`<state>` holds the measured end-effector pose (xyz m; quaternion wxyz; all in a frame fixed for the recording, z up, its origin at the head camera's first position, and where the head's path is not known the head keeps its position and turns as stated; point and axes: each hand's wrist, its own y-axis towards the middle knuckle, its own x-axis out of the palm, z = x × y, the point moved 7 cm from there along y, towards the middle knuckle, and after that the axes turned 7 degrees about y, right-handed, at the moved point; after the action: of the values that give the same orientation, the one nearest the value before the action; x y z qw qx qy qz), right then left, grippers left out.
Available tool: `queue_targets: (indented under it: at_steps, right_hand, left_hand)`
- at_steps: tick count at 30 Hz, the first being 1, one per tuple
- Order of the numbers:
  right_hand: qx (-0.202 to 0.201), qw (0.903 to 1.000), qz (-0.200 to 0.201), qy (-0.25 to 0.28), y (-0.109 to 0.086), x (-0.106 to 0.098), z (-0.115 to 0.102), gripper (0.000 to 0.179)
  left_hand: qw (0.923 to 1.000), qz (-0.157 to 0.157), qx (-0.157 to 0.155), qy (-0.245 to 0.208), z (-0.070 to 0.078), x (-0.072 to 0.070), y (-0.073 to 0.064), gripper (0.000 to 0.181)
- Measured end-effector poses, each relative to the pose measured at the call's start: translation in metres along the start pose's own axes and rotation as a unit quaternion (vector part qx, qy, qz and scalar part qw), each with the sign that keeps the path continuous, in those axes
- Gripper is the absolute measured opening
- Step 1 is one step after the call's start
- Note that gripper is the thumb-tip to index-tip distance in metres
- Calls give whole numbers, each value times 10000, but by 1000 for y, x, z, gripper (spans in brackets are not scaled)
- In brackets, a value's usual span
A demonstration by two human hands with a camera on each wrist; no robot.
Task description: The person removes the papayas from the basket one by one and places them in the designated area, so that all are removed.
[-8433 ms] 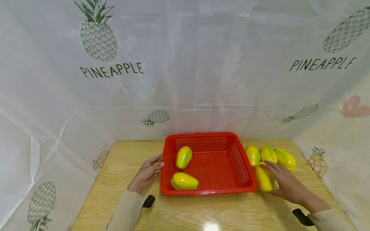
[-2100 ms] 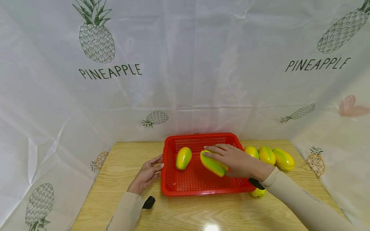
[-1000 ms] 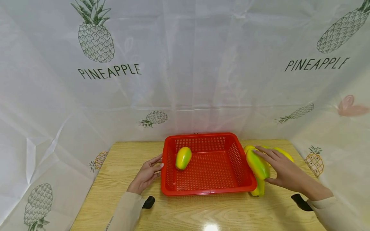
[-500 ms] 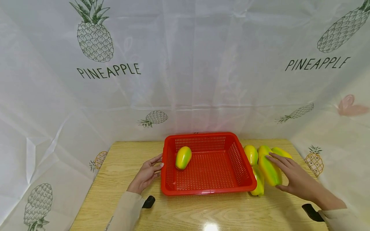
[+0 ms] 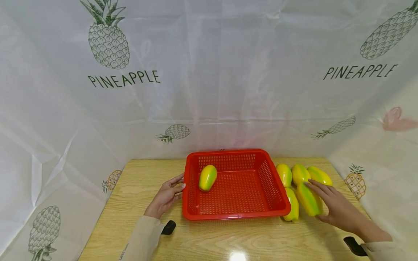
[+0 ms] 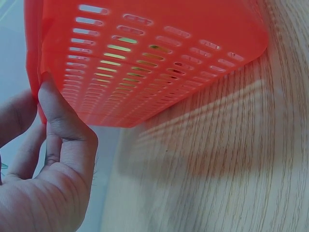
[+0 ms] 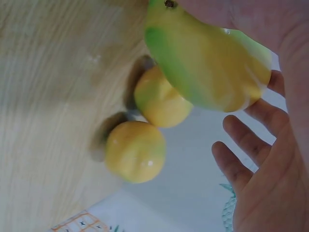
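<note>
My left hand (image 5: 164, 197) pinches the left rim of the red plastic basket (image 5: 236, 216); in the left wrist view the thumb and fingers meet at the edge of the basket (image 6: 203, 21). Inside the basket, at its left, lies one yellow-green papaya (image 5: 207, 178). To the right of the basket my right hand (image 5: 341, 210) holds another papaya (image 5: 308, 201) between thumb and fingers, low over the table. The right wrist view shows this papaya (image 7: 207, 63) under the thumb, while the outer fingers (image 7: 246, 137) stand spread away from it.
Three papayas make a back row: one by the basket (image 5: 284, 175), a middle one (image 5: 299, 174) and a right one (image 5: 320, 176). Another papaya (image 5: 292, 204) lies against the basket's right front corner. Pineapple-print sheeting (image 5: 209, 90) surrounds the wooden table (image 5: 209, 241).
My right hand has taken a papaya from the basket's front left, carried it right over the rim, and lowered it beside the other papayas. The left hand has stayed at the rim.
</note>
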<state>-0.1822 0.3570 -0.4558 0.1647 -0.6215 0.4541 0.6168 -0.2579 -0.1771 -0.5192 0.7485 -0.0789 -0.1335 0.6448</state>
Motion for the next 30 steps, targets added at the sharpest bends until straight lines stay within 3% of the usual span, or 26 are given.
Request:
queue_targets:
  at_steps: [15,30]
  right_hand:
    - [318,9990,-227,204,-17,25,12,122]
    - [332,9985,-379,228,-15,36,14,117]
  left_hand:
    - [10000,-12,56,14,-1,0,1,57]
    - [10000,5,19,-28,-1,0,1,56]
